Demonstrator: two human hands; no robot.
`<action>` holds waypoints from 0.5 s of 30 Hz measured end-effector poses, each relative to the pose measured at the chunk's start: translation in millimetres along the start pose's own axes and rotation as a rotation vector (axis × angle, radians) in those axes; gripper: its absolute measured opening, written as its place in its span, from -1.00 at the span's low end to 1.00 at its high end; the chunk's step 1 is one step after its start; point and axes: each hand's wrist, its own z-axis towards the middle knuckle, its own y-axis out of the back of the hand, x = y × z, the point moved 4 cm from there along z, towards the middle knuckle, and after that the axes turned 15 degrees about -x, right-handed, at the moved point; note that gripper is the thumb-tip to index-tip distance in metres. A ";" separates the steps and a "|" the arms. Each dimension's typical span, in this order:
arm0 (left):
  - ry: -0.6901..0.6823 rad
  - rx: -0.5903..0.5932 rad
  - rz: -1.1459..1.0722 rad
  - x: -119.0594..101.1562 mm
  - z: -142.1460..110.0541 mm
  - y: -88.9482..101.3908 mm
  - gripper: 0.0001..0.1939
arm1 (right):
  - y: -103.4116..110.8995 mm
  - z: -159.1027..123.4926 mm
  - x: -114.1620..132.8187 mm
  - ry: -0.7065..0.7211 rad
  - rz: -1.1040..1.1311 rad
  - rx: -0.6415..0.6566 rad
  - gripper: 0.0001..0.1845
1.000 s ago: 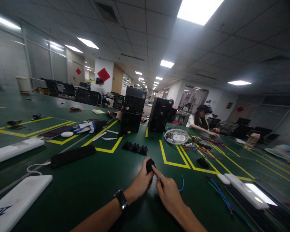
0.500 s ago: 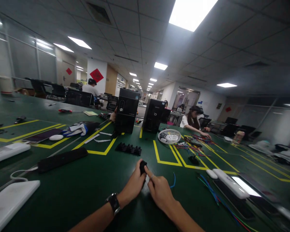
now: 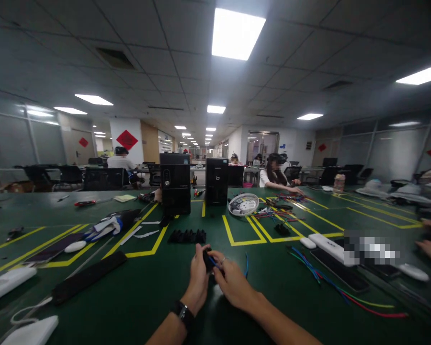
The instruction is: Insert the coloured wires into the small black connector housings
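No readable text (tower logo (image 3: pixel 217 178) tiny)

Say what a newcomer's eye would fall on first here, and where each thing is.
Probably the two black computer towers, standing upright toward the far side of the green table. Next, perhaps, the left hand and right hand, close together at a small black part and a blue wire, near the lower middle. The bright ceiling light at the top might also catch the eye.

small black part (image 3: pixel 207 261), mostly hidden between the fingers (image 3: pixel 199 261), thin blue wire (image 3: pixel 213 261) slanting against it
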 end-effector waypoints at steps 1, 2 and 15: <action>0.033 -0.025 -0.011 3.1 0.2 -3.7 -0.59 | -0.4 -0.4 -3.5 -0.028 -0.016 -0.015 -0.57; 0.065 -0.049 -0.024 5.7 0.8 -7.3 -0.64 | 0.0 -0.6 -7.2 -0.055 -0.037 -0.024 -0.62; -0.220 -0.098 0.080 4.3 29.8 -6.1 -0.71 | -2.3 -1.1 -12.8 -0.108 -0.255 0.039 -0.80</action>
